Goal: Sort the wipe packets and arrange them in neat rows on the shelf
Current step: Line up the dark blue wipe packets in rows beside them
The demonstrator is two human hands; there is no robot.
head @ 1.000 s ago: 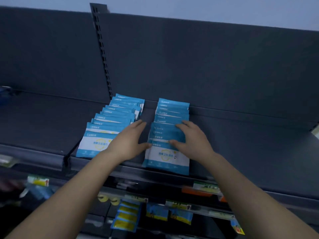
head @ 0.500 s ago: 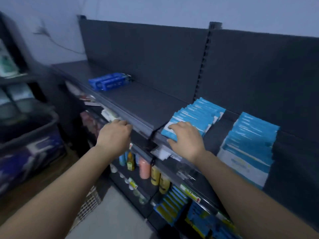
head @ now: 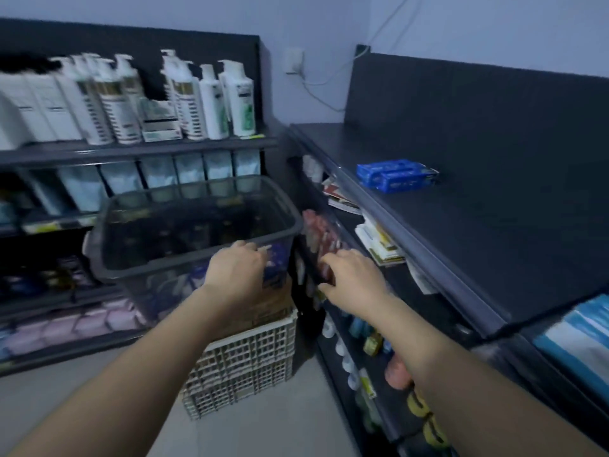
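Note:
A row of blue and white wipe packets [head: 580, 338] lies on the dark shelf [head: 461, 245] at the far right edge, blurred and partly cut off. My left hand [head: 235, 272] reaches out at the near rim of a dark plastic basket [head: 131, 278], fingers loosely curled, holding nothing. My right hand [head: 354, 275] hangs in the air in front of the lower shelf edge, fingers relaxed and empty. Both hands are well left of the packets. The basket's inside is dark and I cannot tell what it holds.
Blue boxes [head: 395, 174] lie farther back on the same shelf. The basket rests on a carton and a white crate [head: 244, 364] on the floor. White pump bottles [head: 184, 100] fill a shelf unit at the left. Small goods line the lower shelves at right.
The view has swung left, away from the packet rows toward the basket. My right hand left the packets, and both hands moved left toward the basket.

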